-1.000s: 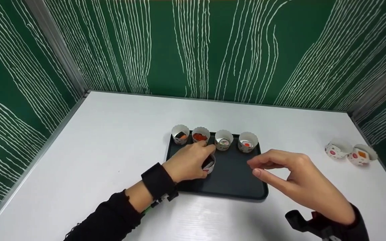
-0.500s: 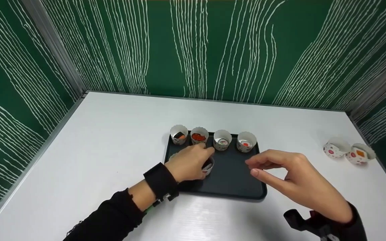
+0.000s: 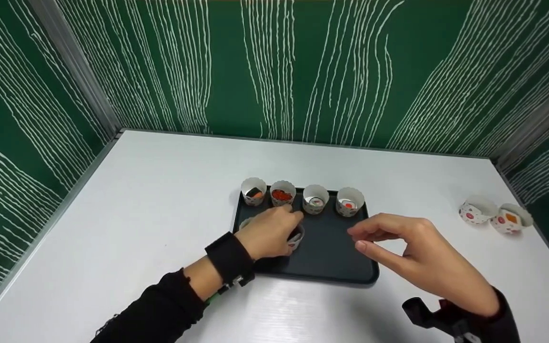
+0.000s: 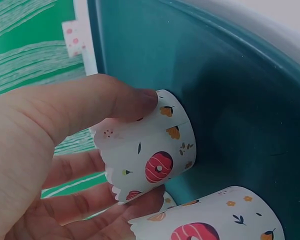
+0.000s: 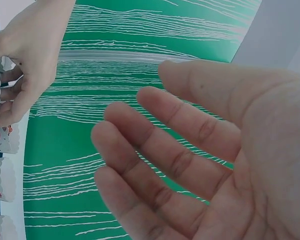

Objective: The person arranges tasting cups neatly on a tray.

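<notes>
My left hand (image 3: 269,231) reaches over the dark tray (image 3: 331,252). Thumb and fingers grip a white paper baking cup (image 4: 150,160) printed with doughnuts, which appears to stand on the tray. A dark piece shows inside that cup in the head view, mostly covered by the hand. Close beside it is another printed baking cup (image 4: 240,215), largely hidden by the hand in the head view. My right hand (image 3: 412,247) hovers by the tray's right edge, fingers loosely bent and holding nothing.
Along the tray's far edge stand several baking cups, including one with an orange-and-black piece (image 3: 254,192), one with red bits (image 3: 282,194) and one with a white-and-red piece (image 3: 349,205). Two more baking cups (image 3: 477,212) are at the table's far right. Green walls (image 3: 274,71) enclose the table.
The left wrist has shifted slightly right over the tray, showing a bit of the neighbouring cup's rim. Its grip on the baking cup stays the same. The right hand is nearly still.
</notes>
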`<action>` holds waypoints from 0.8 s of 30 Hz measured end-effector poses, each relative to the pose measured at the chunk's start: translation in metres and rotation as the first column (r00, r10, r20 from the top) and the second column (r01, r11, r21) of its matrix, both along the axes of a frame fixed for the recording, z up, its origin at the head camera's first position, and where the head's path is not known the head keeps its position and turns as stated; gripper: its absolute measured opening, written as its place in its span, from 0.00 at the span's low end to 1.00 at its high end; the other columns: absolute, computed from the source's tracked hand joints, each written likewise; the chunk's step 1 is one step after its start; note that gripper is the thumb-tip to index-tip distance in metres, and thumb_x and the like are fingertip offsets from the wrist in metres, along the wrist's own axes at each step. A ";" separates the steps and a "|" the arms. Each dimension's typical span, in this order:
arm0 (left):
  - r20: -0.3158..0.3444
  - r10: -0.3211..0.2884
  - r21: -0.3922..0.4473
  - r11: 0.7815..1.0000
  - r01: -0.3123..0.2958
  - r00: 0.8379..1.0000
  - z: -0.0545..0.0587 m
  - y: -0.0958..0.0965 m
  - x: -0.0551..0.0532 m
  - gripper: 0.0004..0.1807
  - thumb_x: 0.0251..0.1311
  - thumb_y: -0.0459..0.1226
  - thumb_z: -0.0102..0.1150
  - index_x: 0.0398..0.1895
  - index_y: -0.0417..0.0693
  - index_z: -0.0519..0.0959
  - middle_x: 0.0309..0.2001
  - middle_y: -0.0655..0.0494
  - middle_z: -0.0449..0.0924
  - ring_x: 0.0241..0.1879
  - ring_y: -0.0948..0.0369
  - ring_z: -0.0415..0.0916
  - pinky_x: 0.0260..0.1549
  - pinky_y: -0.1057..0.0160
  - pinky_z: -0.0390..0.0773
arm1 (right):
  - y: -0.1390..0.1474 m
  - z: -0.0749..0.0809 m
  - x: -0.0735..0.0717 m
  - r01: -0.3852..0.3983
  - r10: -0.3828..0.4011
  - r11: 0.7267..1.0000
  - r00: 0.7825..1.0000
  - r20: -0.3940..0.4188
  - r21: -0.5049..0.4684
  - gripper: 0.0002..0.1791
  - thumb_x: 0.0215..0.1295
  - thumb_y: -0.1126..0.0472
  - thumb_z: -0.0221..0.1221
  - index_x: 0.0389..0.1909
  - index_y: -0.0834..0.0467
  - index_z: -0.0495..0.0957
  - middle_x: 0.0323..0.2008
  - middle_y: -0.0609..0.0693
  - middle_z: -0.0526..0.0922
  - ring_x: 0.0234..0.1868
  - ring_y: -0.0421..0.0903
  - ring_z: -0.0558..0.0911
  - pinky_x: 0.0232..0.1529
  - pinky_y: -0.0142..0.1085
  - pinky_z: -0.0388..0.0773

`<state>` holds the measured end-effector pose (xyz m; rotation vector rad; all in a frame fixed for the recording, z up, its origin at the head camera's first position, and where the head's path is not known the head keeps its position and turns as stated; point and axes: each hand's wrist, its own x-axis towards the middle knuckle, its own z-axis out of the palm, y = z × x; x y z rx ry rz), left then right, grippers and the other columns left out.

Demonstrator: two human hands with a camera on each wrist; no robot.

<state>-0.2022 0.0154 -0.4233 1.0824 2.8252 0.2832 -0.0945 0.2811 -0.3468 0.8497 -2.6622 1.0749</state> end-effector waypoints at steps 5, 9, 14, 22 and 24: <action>0.002 0.002 0.007 1.000 -0.002 1.000 -0.001 0.000 0.000 0.30 0.54 0.40 0.82 0.60 0.47 0.82 0.51 0.49 0.83 0.47 0.54 0.85 0.43 0.58 0.88 | 0.000 0.000 -0.001 0.003 -0.003 1.000 1.000 0.018 0.003 0.15 0.73 0.62 0.68 0.53 0.40 0.87 0.48 0.33 0.90 0.48 0.35 0.89 0.51 0.23 0.83; -0.015 -0.016 0.008 1.000 0.016 1.000 -0.001 -0.001 0.000 0.31 0.55 0.40 0.82 0.62 0.46 0.81 0.53 0.47 0.83 0.49 0.53 0.86 0.45 0.58 0.88 | 0.000 -0.001 -0.001 -0.002 0.002 1.000 1.000 0.011 0.007 0.15 0.73 0.62 0.68 0.54 0.40 0.87 0.48 0.33 0.90 0.48 0.35 0.89 0.51 0.23 0.83; -0.042 -0.042 0.019 0.999 0.042 0.998 -0.002 -0.002 0.002 0.33 0.54 0.39 0.82 0.64 0.46 0.80 0.54 0.45 0.83 0.50 0.52 0.85 0.47 0.57 0.88 | 0.000 -0.001 -0.001 -0.006 0.006 1.000 1.000 0.004 0.011 0.15 0.73 0.63 0.68 0.54 0.40 0.87 0.48 0.33 0.89 0.48 0.35 0.89 0.52 0.23 0.82; -0.034 0.002 0.048 0.999 -0.001 0.999 0.004 -0.006 0.006 0.38 0.57 0.47 0.81 0.69 0.50 0.77 0.60 0.43 0.80 0.57 0.49 0.83 0.53 0.55 0.88 | 0.000 -0.002 -0.002 -0.001 0.001 1.000 1.000 0.000 0.017 0.16 0.73 0.63 0.68 0.53 0.39 0.87 0.48 0.32 0.89 0.48 0.35 0.89 0.52 0.24 0.83; -0.041 0.012 0.065 0.998 -0.009 0.999 0.006 -0.007 0.008 0.39 0.58 0.50 0.81 0.71 0.51 0.76 0.64 0.41 0.79 0.61 0.47 0.82 0.58 0.53 0.86 | 0.000 -0.002 -0.003 -0.001 0.000 1.000 1.000 0.003 0.015 0.16 0.73 0.63 0.68 0.53 0.39 0.87 0.48 0.32 0.89 0.48 0.36 0.89 0.52 0.23 0.83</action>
